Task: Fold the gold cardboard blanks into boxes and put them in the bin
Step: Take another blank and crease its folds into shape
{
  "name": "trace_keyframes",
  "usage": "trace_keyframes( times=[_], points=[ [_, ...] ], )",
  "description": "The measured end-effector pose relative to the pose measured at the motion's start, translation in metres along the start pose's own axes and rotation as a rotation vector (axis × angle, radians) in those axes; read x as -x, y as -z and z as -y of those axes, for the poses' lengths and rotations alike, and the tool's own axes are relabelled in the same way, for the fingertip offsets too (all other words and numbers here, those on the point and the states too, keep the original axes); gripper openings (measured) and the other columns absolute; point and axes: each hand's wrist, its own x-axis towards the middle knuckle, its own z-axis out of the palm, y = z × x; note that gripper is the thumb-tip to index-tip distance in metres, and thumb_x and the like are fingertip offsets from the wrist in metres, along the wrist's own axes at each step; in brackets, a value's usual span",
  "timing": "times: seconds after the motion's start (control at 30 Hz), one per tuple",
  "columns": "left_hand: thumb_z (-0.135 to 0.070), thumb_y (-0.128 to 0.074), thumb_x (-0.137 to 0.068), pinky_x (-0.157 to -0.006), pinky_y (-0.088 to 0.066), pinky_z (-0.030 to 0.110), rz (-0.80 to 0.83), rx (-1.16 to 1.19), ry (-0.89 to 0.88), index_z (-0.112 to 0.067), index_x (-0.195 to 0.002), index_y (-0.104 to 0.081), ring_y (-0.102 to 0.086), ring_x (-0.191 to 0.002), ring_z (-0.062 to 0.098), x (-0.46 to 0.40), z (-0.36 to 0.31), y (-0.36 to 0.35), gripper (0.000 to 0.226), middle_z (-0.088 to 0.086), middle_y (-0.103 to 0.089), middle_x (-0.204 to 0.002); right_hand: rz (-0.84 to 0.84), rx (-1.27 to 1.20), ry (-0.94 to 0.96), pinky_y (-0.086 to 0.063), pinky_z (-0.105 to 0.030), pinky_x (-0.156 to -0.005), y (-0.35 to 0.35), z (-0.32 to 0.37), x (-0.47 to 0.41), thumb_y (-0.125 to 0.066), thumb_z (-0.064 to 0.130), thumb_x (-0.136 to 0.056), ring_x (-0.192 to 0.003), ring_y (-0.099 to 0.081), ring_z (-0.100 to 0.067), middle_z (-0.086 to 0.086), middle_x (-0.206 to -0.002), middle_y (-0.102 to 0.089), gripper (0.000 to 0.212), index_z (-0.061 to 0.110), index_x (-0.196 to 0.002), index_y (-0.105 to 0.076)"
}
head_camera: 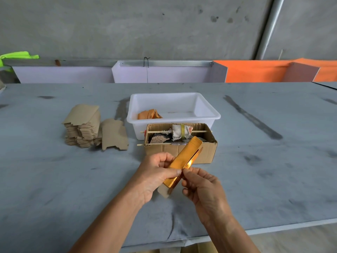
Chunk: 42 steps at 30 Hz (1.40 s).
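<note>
I have one gold blank (182,162) up off the desk (273,179), just in front of my chest, with my left hand (155,177) closed around its near half and my right hand (202,187) pinching its long edge between thumb and fingertip, so both grips are shut on the same piece; I hold it this way, I reckon, so one hand steadies the body while the other works the side panel along its crease. It is half formed, its far end pointing toward the brown carton (182,141) of rags and sticks. The white bin (207,114) sits just behind that carton and has a few gold pieces (149,114) in its left corner, so the carton stands between me and the drop; I would have to reach over it. The stack of flat blanks (83,125) lies to the left, well apart from my hands, with one loose blank (114,134) leaning beside it
</note>
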Motion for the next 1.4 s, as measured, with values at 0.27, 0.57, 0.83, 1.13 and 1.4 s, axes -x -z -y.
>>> trace_keyframes(
  times=[0.27, 0.57, 0.83, 1.13, 1.4],
  points=[
    [0.005, -0.074, -0.073, -0.064, -0.054, 0.025, 0.029, -0.088, -0.007, -0.013, -0.103, -0.063, -0.065, -0.069, 0.009, 0.007, 0.0, -0.004, 0.036, 0.004, -0.072, -0.085, -0.092, 0.034, 0.03, -0.041, -0.023, -0.05, -0.004, 0.001, 0.0, -0.064, 0.006, -0.086, -0.052, -0.053, -0.01, -0.004, -0.055, -0.06, 0.023, 0.011, -0.063, -0.066],
    [0.007, -0.072, -0.075, -0.052, -0.048, 0.018, 0.074, -0.151, -0.042, -0.022, -0.099, -0.062, -0.065, -0.069, 0.007, 0.001, -0.009, 0.013, 0.039, -0.001, -0.072, -0.089, -0.068, 0.132, 0.079, -0.04, -0.023, -0.051, 0.007, 0.021, -0.006, -0.068, 0.005, -0.081, -0.053, -0.052, -0.009, 0.0, -0.056, -0.059, 0.015, 0.011, -0.068, -0.062],
    [0.008, -0.069, -0.075, -0.047, -0.05, 0.019, -0.273, 0.563, 0.007, -0.007, -0.08, -0.064, -0.06, -0.051, 0.01, -0.007, 0.005, -0.004, 0.017, 0.003, -0.065, -0.063, -0.153, -0.082, 0.008, -0.039, -0.017, -0.039, -0.01, 0.022, -0.013, -0.068, 0.001, -0.08, -0.045, -0.051, -0.006, -0.004, -0.06, -0.062, 0.013, 0.009, -0.073, -0.062],
    [0.006, -0.071, -0.072, -0.053, -0.055, 0.025, -0.267, 0.54, -0.054, 0.001, -0.086, -0.067, -0.068, -0.057, 0.019, -0.016, 0.008, -0.008, 0.015, 0.011, -0.071, -0.068, -0.167, -0.012, 0.0, -0.039, -0.017, -0.041, -0.02, 0.025, -0.022, -0.07, 0.002, -0.079, -0.045, -0.052, -0.005, 0.0, -0.054, -0.06, 0.02, 0.013, -0.066, -0.06],
    [0.007, -0.071, -0.073, -0.053, -0.056, 0.026, -0.377, 0.57, -0.062, -0.003, -0.074, -0.068, -0.067, -0.057, 0.022, -0.018, 0.018, 0.004, 0.01, 0.012, -0.07, -0.065, -0.269, 0.483, 0.322, -0.038, -0.025, -0.056, -0.017, 0.041, -0.035, -0.067, 0.018, -0.085, -0.055, -0.051, -0.008, 0.012, -0.052, -0.06, 0.018, 0.021, -0.067, -0.067]
  ],
)
